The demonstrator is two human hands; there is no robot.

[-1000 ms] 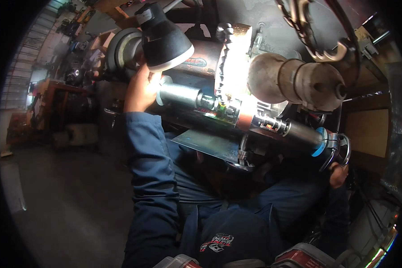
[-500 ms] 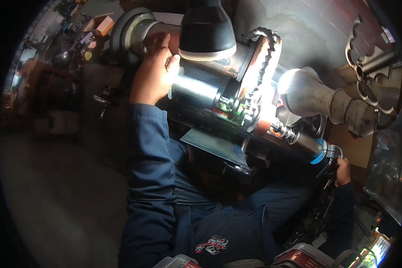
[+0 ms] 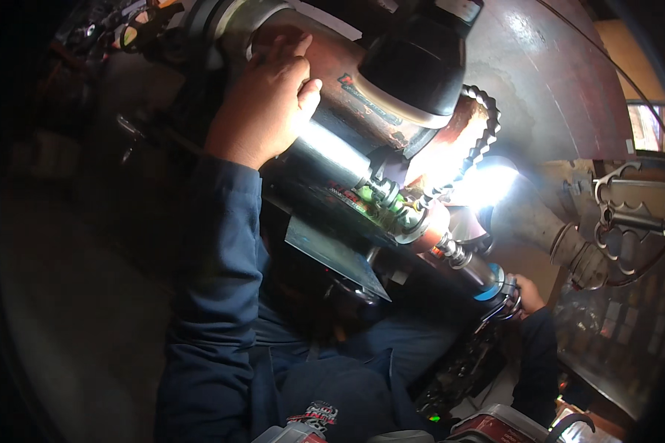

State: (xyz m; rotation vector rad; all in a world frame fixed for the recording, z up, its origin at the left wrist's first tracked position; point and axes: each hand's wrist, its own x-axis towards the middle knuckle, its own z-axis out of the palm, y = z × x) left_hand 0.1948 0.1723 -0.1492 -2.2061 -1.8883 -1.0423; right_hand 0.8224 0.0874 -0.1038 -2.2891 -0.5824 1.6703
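Note:
My left hand (image 3: pixel 270 100) lies on a large reddish-brown metal cylinder (image 3: pixel 332 55) at the upper left, fingers stretched forward and thumb apart. Below its palm runs a shiny dark tube (image 3: pixel 336 151). This leads to a narrow stepped shaft (image 3: pixel 388 196) and a copper-coloured collar (image 3: pixel 430 225). Farther right is a round metal end piece with a blue ring (image 3: pixel 489 292). My right hand (image 3: pixel 528 297) is closed on a curved metal handle (image 3: pixel 507 304) just beyond that ring; its fingers are partly hidden.
A black lamp (image 3: pixel 414 63) hangs over the cylinder. Behind the shaft stand a scalloped metal edge (image 3: pixel 488 111) and a pale bulbous metal body (image 3: pixel 532 214). A flat metal plate (image 3: pixel 336 255) juts toward my lap. A scalloped metal frame (image 3: pixel 621 214) is at right.
My view has shifted, so the lamp sits farther right and the blue ring farther left and lower. Both hands keep their places on the metal assembly.

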